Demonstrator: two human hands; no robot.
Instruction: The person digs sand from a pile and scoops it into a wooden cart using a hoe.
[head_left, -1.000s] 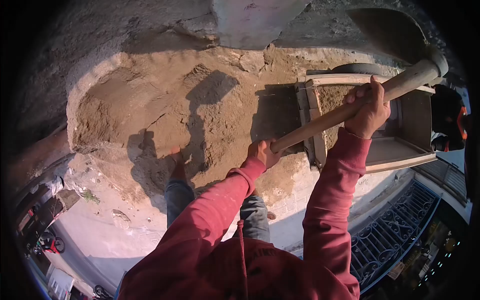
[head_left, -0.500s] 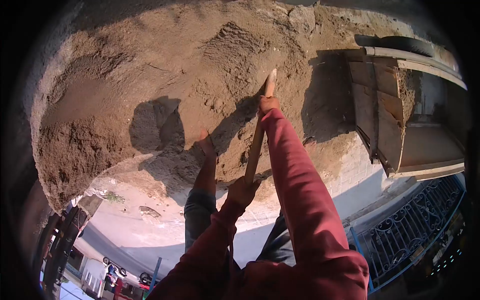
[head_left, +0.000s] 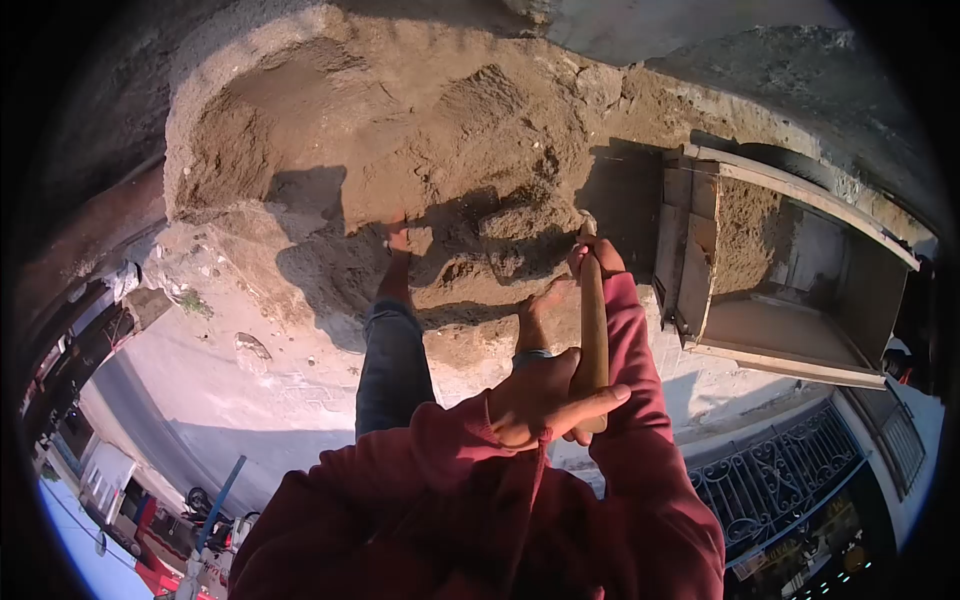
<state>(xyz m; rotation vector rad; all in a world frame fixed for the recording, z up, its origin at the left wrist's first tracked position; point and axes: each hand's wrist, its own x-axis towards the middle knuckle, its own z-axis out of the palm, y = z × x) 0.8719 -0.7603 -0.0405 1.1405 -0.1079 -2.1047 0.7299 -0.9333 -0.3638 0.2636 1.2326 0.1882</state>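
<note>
A wooden handle [head_left: 592, 325] runs from near my chest toward the sand pile [head_left: 430, 130]. My left hand [head_left: 545, 400] is at its near end, thumb across the wood and fingers around it. Farther along, my right hand [head_left: 597, 258] wraps round the far part of the handle. A mound of sand [head_left: 520, 235] lies just beyond and left of my right hand, at the handle's far end. No blade can be made out there. My bare feet show in and beside the sand.
A wooden box [head_left: 790, 365] with sand inside stands on the right, a dark tyre [head_left: 790, 165] behind it. Blue metal railing [head_left: 780, 480] is at the lower right. A concrete wall runs along the top, and motorbikes stand at the lower left.
The tool has come down from over the box at the right to the sand. Its handle has swung round, and my left hand now holds the near end close to my chest.
</note>
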